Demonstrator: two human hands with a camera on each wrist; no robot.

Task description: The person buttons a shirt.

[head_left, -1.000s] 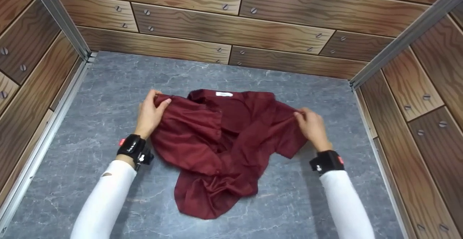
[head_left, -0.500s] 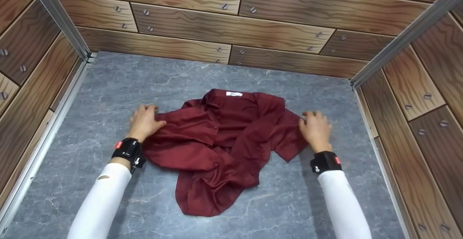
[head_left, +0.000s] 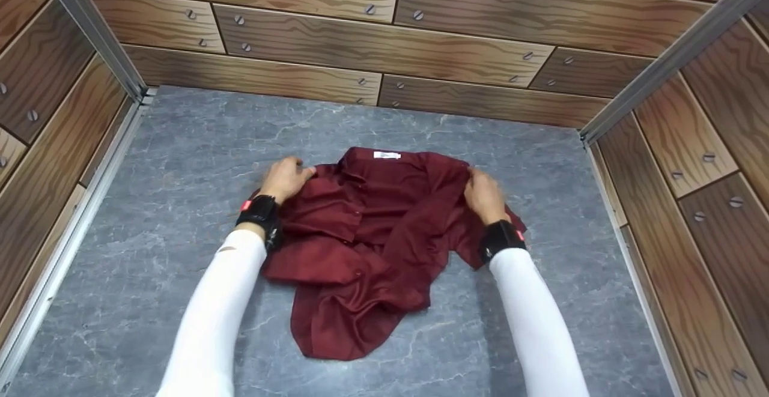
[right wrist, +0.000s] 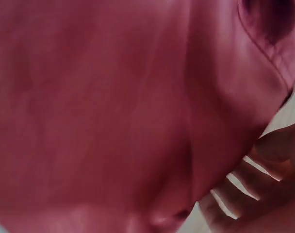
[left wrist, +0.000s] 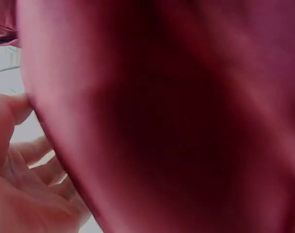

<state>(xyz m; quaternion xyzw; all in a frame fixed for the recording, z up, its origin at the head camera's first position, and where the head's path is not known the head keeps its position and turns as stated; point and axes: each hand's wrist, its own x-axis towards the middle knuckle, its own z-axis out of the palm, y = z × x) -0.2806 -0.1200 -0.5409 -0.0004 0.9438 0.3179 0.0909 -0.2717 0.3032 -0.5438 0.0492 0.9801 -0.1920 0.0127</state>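
Note:
A dark red button-up shirt (head_left: 336, 265) lies rumpled on the grey surface, its collar and white label (head_left: 387, 155) toward the back. At its left shoulder edge, my left hand (head_left: 282, 179) pinches the cloth with the thumb on top. My right hand (head_left: 485, 196) grips the opposite shoulder, just beside the collar area. The shirt fills most of both wrist views, blurred and close. In the left wrist view, the left thumb (left wrist: 21, 108) meets the fabric's edge and some fingertips are hidden behind it. The right fingers (right wrist: 244, 182) bend toward the hem in the right wrist view.
Wood-patterned panels (head_left: 300, 30) form the back wall and both sides. Metal rails (head_left: 673, 54) run along the corners. Grey marbled floor (head_left: 180, 145) surrounds the shirt on all sides.
Both hands let go of the sleeves and moved inward to the shoulders. The left part of the shirt dropped flatter and the collar shifted slightly right.

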